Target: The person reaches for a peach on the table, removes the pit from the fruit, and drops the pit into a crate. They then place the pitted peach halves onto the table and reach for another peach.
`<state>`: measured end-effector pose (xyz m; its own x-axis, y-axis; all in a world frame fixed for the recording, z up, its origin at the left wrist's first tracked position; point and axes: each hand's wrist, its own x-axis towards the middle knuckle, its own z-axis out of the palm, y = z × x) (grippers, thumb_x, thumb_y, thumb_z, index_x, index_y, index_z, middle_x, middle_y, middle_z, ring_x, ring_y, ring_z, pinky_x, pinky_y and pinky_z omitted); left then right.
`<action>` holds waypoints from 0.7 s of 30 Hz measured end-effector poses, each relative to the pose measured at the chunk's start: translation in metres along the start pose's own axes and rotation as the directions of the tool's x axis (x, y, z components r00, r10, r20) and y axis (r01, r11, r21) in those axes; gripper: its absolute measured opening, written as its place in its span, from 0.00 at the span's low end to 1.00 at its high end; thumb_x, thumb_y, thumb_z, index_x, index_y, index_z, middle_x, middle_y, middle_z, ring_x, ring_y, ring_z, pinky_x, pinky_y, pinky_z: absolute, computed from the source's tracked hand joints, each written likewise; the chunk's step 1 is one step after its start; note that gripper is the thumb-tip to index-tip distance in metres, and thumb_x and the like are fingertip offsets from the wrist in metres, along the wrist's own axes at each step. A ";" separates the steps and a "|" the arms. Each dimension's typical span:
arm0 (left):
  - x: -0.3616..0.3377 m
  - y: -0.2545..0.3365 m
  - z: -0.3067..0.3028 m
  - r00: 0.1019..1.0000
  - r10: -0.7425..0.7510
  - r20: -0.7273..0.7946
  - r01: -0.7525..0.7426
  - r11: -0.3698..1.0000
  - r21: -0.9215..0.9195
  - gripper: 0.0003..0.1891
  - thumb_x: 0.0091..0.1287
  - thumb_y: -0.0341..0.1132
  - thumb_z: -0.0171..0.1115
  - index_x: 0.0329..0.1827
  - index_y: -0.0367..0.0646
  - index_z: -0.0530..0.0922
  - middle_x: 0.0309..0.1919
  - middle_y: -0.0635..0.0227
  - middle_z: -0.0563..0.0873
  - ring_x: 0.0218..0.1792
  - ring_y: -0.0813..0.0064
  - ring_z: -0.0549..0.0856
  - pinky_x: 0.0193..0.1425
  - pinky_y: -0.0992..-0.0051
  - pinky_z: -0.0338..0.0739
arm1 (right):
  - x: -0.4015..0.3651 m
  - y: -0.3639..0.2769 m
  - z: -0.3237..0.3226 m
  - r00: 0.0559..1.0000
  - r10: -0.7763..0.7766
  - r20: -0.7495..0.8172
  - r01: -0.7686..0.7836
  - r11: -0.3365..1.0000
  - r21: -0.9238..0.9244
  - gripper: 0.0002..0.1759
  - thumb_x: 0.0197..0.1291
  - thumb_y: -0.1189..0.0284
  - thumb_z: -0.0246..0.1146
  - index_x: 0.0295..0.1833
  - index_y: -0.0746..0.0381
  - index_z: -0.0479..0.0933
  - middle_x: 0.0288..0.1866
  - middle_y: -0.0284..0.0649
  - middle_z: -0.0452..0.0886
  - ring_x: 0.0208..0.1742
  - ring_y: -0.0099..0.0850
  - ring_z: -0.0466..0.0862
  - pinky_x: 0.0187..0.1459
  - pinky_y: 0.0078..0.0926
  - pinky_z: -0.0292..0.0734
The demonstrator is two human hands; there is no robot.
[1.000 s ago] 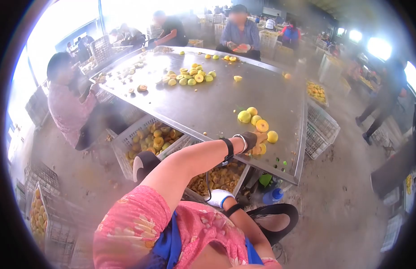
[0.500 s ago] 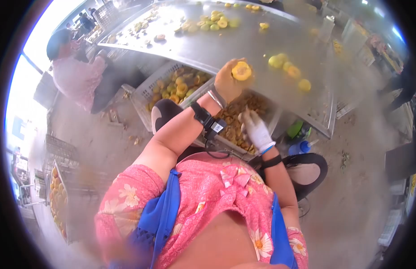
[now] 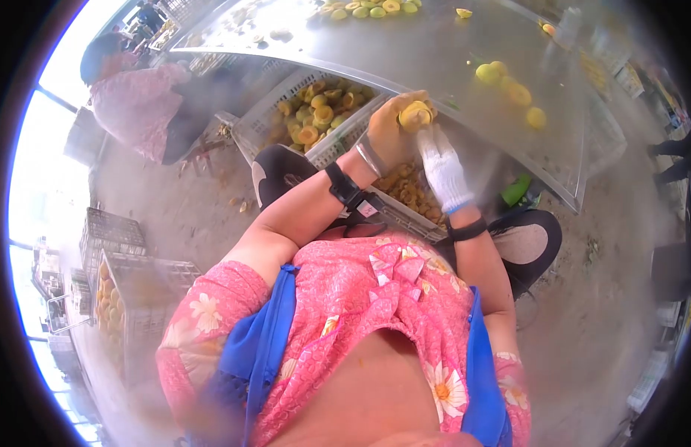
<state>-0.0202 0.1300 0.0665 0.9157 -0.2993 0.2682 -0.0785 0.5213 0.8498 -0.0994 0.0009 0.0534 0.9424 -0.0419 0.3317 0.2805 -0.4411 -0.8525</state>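
Observation:
A halved yellow fruit (image 3: 415, 117) is gripped by my left hand (image 3: 390, 132), which wears a tan glove, at the edge of the metal table (image 3: 345, 65). My right hand (image 3: 444, 173), in a white glove, meets the fruit from below with its fingers drawn together; whatever they hold is too small to make out. Under my hands is a crate (image 3: 412, 216) of brownish fruit pieces. To its left stands a white crate (image 3: 248, 134) with yellow-green fruit halves.
More fruit halves (image 3: 515, 93) lie on the table. A co-worker (image 3: 137, 108) sits at the upper left. Stacked crates (image 3: 155, 276) stand at the lower left. A green object (image 3: 515, 190) is below the table's right part, and my knees flank the lower crate.
My right hand has risen from the lower crate to the fruit in my left hand. The fruit's cut face is turned differently. The view has shifted, so the table sits farther up and right.

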 end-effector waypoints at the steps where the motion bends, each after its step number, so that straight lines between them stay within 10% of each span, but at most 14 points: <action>1: -0.001 0.001 -0.001 1.000 -0.011 -0.005 0.011 1.000 -0.023 0.21 0.73 0.37 0.50 0.63 0.33 0.75 0.52 0.54 0.82 0.52 0.58 0.83 0.59 0.55 0.82 | 0.000 0.000 0.005 0.998 -0.048 -0.040 0.050 0.998 0.037 0.29 0.75 0.55 0.56 0.65 0.71 0.73 0.53 0.58 0.81 0.53 0.51 0.80 0.52 0.40 0.76; 8: -0.012 0.024 0.015 0.990 -0.112 -0.090 0.105 0.991 -0.083 0.19 0.71 0.34 0.46 0.55 0.33 0.79 0.47 0.56 0.84 0.49 0.60 0.84 0.57 0.60 0.83 | -0.006 -0.018 0.012 0.999 -0.035 0.027 0.038 0.995 -0.095 0.26 0.76 0.56 0.53 0.61 0.70 0.74 0.55 0.66 0.79 0.58 0.63 0.77 0.57 0.47 0.75; 12: -0.023 0.037 0.030 0.980 -0.050 -0.193 0.041 0.998 -0.052 0.15 0.76 0.39 0.49 0.49 0.38 0.80 0.42 0.61 0.84 0.41 0.73 0.83 0.53 0.69 0.81 | -0.007 -0.046 0.004 0.986 0.128 0.111 -0.147 0.970 0.191 0.27 0.76 0.55 0.53 0.62 0.70 0.74 0.56 0.63 0.80 0.59 0.61 0.77 0.58 0.44 0.74; 18: -0.015 0.055 0.025 0.962 -0.252 -0.102 0.224 0.947 -0.228 0.28 0.80 0.52 0.43 0.42 0.35 0.82 0.39 0.56 0.86 0.38 0.60 0.87 0.48 0.60 0.86 | -0.011 -0.028 0.010 0.986 -0.124 0.111 0.128 0.991 -0.033 0.25 0.78 0.56 0.53 0.66 0.66 0.74 0.52 0.54 0.83 0.48 0.44 0.82 0.52 0.36 0.76; 21: -0.009 0.057 0.016 0.969 -0.244 -0.033 0.241 0.967 -0.083 0.31 0.80 0.54 0.42 0.35 0.34 0.82 0.32 0.56 0.87 0.34 0.60 0.87 0.43 0.62 0.85 | -0.014 -0.056 -0.001 0.970 0.096 0.223 -0.143 0.969 0.204 0.27 0.76 0.56 0.53 0.61 0.70 0.74 0.55 0.62 0.80 0.61 0.61 0.76 0.60 0.43 0.72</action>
<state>-0.0393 0.1499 0.1197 0.9196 -0.3910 0.0375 0.1771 0.4980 0.8489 -0.1287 0.0255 0.0963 0.9817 0.1171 0.1499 0.1743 -0.2383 -0.9554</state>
